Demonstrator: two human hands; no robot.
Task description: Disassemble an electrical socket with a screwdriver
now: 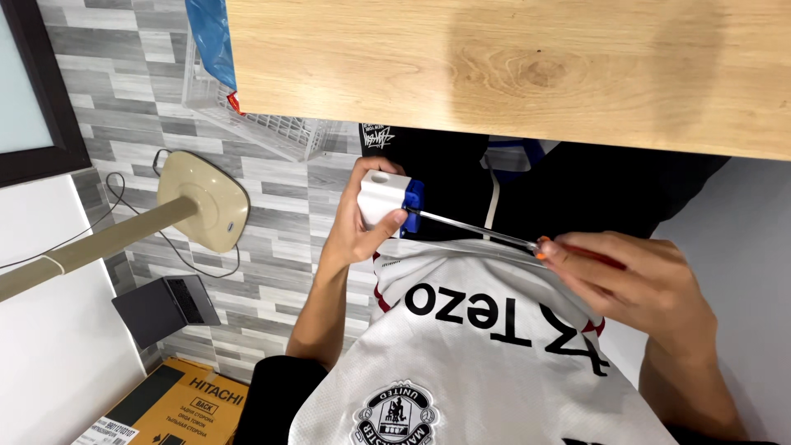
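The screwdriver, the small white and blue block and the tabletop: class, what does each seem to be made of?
Screwdriver: shiny metal shaft, probably steel; orange handle, likely plastic, mostly hidden by the right hand.
White and blue block in the left hand: smooth, matte moulded plastic.
Tabletop: pale wood or wood-look laminate, showing grain and a knot.

Left hand (350, 231) holds small block (387, 198) below tabletop (511, 66) edge. Screwdriver (474, 227) runs from right hand (634, 284) leftward into block. Laptop (165, 309), cardboard box (177, 404) on floor, left.
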